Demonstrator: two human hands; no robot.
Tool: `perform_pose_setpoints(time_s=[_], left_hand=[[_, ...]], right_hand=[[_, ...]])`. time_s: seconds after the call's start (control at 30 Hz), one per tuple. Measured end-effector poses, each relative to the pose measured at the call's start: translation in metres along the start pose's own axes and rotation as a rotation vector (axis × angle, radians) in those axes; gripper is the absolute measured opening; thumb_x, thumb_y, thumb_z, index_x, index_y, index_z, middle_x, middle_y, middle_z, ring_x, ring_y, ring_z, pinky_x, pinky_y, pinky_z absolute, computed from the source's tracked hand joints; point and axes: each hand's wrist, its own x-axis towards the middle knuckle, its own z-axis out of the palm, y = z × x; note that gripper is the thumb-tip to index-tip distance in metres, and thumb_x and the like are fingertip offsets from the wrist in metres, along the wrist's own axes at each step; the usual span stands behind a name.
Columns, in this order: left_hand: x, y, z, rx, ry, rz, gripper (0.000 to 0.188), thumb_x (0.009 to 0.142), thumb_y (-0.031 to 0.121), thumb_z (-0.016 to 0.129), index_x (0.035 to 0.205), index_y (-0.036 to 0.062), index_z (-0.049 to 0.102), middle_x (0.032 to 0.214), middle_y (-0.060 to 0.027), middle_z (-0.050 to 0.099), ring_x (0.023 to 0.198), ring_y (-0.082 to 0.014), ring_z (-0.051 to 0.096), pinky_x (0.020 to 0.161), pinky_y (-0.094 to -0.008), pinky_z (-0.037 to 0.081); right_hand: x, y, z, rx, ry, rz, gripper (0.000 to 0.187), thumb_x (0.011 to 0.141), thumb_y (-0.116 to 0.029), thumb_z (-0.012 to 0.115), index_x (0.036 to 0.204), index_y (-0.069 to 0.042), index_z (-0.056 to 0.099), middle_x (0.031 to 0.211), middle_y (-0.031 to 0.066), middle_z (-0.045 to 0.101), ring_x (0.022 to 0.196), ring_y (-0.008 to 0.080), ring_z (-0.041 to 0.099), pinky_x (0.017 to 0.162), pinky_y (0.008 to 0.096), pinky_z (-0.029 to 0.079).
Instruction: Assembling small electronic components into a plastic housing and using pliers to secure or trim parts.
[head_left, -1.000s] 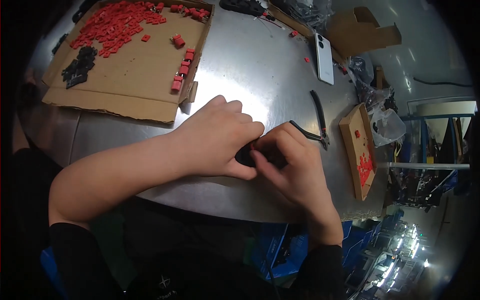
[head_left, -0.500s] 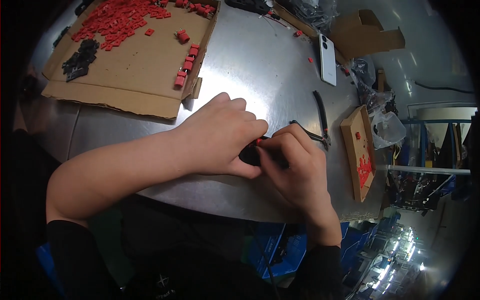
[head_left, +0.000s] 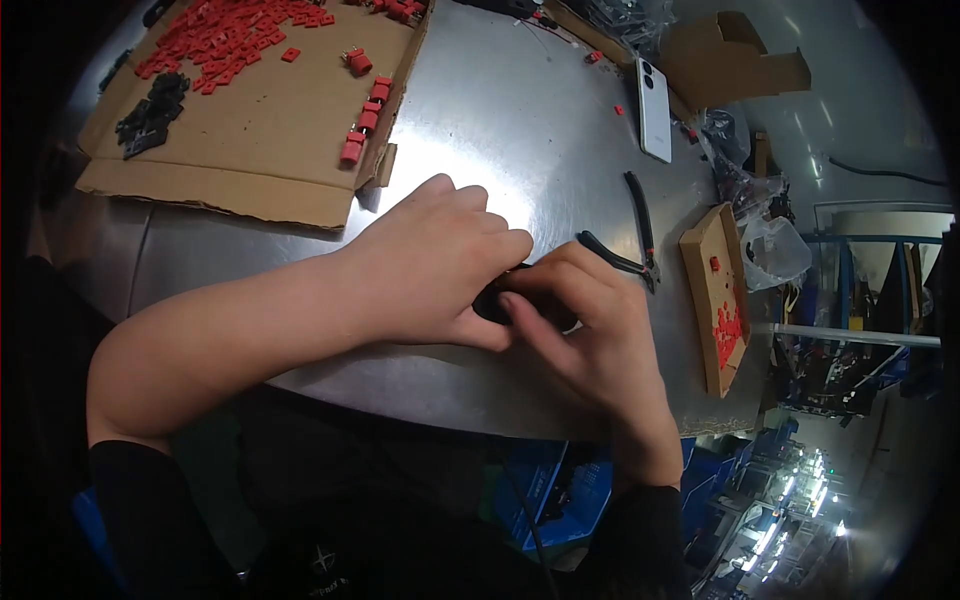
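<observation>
Left hand [head_left: 440, 262]: fingers closed around a black part [head_left: 489, 304], mostly hidden, over the tabletop [head_left: 500, 130] toward its near edge. Right hand [head_left: 590, 318]: fingers curled against the part's right side; cannot tell whether pinching anything. Beyond right hand: pliers [head_left: 647, 225], handles spread. Farther: white phone [head_left: 654, 115], lying flat.

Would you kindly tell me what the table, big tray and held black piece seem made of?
Table: smooth metal, likely steel, given its grey, bright glare. Tray: matte cardboard, brown with rough edges. Black piece: perhaps dull plastic, by its dark look; mostly hidden.
</observation>
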Motion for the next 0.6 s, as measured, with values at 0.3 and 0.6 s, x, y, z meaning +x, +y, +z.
perform_pose_setpoints(time_s=[0.3, 0.6], left_hand=[[0.002, 0.001, 0.000, 0.007, -0.032, -0.013, 0.046, 0.075, 0.050, 0.076, 0.091, 0.0082, 0.064, 0.081, -0.0079, 0.066, 0.089, -0.0289, 0.061, 0.081, -0.0421, 0.044], [0.002, 0.002, -0.002, -0.005, -0.037, 0.002, 0.053, 0.081, 0.058, 0.074, 0.091, 0.0079, 0.063, 0.082, -0.0080, 0.066, 0.088, -0.0284, 0.059, 0.082, -0.0420, 0.043]], right_hand=[[-0.011, -0.009, -0.010, -0.009, -0.182, 0.156, 0.035, 0.092, -0.009, 0.069, 0.127, -0.003, 0.068, 0.064, 0.0116, 0.063, 0.053, 0.0200, 0.062, 0.056, 0.0312, 0.047], [0.002, 0.052, -0.048, 0.175, 0.064, 0.061, 0.042, 0.088, -0.014, 0.067, 0.126, 0.001, 0.067, 0.093, 0.0086, 0.071, 0.085, 0.0152, 0.066, 0.078, 0.0277, 0.050]])
